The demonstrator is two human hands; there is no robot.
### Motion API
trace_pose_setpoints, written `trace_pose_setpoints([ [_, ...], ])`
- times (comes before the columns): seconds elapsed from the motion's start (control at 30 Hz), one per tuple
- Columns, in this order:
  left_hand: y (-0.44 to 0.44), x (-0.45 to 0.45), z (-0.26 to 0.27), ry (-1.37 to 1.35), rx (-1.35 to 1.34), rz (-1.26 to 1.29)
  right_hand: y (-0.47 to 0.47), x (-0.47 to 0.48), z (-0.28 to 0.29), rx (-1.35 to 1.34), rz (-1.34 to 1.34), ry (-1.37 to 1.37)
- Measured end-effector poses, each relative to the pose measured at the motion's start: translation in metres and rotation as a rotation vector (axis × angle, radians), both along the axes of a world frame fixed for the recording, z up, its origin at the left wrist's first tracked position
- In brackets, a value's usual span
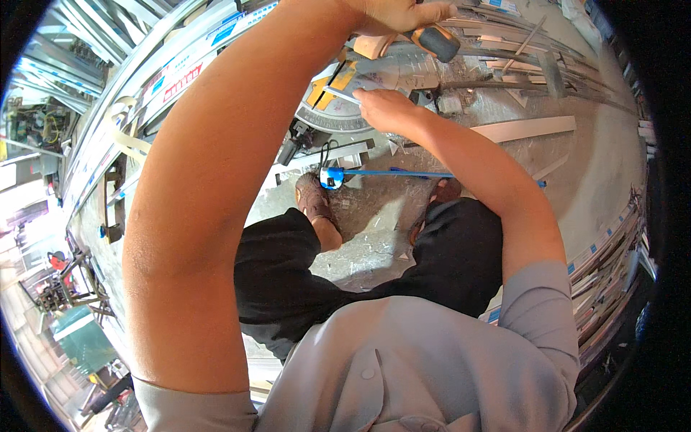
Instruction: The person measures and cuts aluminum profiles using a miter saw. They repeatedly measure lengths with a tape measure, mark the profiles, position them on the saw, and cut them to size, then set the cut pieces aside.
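Observation:
My left hand (402,15) is at the top edge of the view, over the orange and black body (440,43) of a mitre saw. Its thumb sticks out; the other fingers are hidden or cut off, so its grip cannot be made out. My right hand (386,108) pinches a thin, pale strip (340,94), likely a metal profile. That strip's far end lies over the yellow slotted insert (319,97) of the saw's round table (324,123). By my left foot sits a blue and white tape measure (331,178), its blue blade (394,173) drawn out rightward.
Long wrapped profiles (178,81) are stacked on the left. Offcuts and strips (518,48) litter the floor at upper right, with a flat pale board (529,128) nearer my right arm. More long stock (610,281) lies at lower right. A looped cream strip (121,129) hangs at left.

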State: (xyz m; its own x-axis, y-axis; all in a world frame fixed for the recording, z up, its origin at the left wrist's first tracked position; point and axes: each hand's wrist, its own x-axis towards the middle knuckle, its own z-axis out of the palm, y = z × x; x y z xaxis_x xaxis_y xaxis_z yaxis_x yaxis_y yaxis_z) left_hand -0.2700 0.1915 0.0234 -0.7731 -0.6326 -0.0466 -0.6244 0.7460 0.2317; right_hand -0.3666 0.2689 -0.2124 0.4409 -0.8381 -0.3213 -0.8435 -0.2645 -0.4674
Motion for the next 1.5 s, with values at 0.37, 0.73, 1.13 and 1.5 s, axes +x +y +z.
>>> trace_pose_setpoints([
  [0.37,0.002,0.003,0.008,0.050,-0.013,-0.038,-0.016,0.017,0.004,0.013,-0.052,-0.038],
  [0.73,-0.002,-0.005,-0.003,-0.043,-0.098,0.022,-0.020,0.015,0.005,0.039,-0.081,-0.043],
  [1.13,-0.003,-0.014,-0.001,-0.032,0.002,0.117,0.000,-0.026,-0.006,0.091,0.019,-0.070],
  [1.5,-0.110,-0.031,-0.022,0.266,-0.070,0.081,0.217,-0.266,-0.088,-0.043,-0.120,0.263],
])
